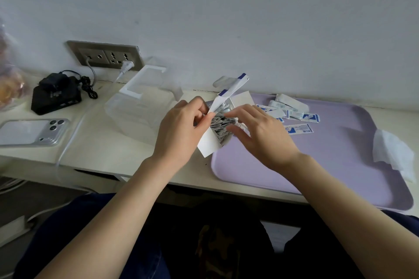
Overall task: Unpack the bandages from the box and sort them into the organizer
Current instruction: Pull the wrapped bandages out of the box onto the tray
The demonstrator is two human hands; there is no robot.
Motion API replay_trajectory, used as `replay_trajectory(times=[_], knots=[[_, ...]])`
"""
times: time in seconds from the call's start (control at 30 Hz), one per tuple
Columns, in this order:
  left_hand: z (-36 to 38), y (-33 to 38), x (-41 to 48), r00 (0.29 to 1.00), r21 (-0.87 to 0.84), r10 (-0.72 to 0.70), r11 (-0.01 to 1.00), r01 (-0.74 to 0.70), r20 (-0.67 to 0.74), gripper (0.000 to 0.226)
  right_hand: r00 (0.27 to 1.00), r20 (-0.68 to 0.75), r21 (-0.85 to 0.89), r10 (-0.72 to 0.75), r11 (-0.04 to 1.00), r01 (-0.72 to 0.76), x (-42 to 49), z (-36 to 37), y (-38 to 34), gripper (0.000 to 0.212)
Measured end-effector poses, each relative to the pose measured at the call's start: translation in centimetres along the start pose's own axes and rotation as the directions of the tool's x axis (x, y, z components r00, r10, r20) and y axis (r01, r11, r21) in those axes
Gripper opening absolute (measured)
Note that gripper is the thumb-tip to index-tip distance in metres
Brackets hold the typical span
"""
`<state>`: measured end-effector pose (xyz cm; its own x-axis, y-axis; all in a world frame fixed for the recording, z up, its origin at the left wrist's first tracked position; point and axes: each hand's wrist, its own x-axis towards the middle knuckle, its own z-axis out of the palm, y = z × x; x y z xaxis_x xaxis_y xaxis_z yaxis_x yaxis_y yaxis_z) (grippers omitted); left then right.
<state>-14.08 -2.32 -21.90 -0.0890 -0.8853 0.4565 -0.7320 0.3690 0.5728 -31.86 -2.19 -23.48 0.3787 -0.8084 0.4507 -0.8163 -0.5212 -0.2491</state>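
Observation:
A white bandage box with blue-edged flaps is held open above the desk's middle. My left hand grips its left side and a flap. Packed grey-white bandages show inside the box. My right hand reaches into the opening, its fingers curled on the bandages there. Several loose blue-and-white bandage packets lie on the lilac tray to the right. The clear plastic organizer with a white handle stands left of the box.
A phone lies face down at the left, behind it a black device with cables under a wall socket. A crumpled white tissue sits on the tray's right edge. The wall runs close behind the desk.

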Motion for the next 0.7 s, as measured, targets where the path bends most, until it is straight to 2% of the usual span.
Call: replay_trajectory(times=[0.17, 0.27, 0.53, 0.7], knots=[[0.0, 0.1, -0.3, 1.0, -0.02, 0.028, 0.999, -0.028, 0.006, 0.03, 1.0, 0.003, -0.149, -0.01, 0.989, 0.01, 0.3, 1.2, 1.1, 0.028], [0.0, 0.1, -0.6, 0.998, -0.024, 0.053, 0.998, -0.052, 0.015, 0.027, 0.999, -0.036, -0.218, -0.023, 0.976, 0.015, 0.6, 1.7, 1.1, 0.013], [0.1, 0.2, -0.8, 0.997, -0.065, 0.069, 0.996, -0.068, 0.023, 0.03, 0.999, -0.019, -0.225, -0.034, 0.974, 0.029, 0.8, 2.2, 0.4, 0.023], [0.2, 0.2, -0.6, 0.994, -0.054, 0.108, 0.993, -0.108, 0.009, 0.029, 0.997, -0.07, -0.246, -0.042, 0.969, 0.023, 1.0, 2.5, 0.5, 0.022]])
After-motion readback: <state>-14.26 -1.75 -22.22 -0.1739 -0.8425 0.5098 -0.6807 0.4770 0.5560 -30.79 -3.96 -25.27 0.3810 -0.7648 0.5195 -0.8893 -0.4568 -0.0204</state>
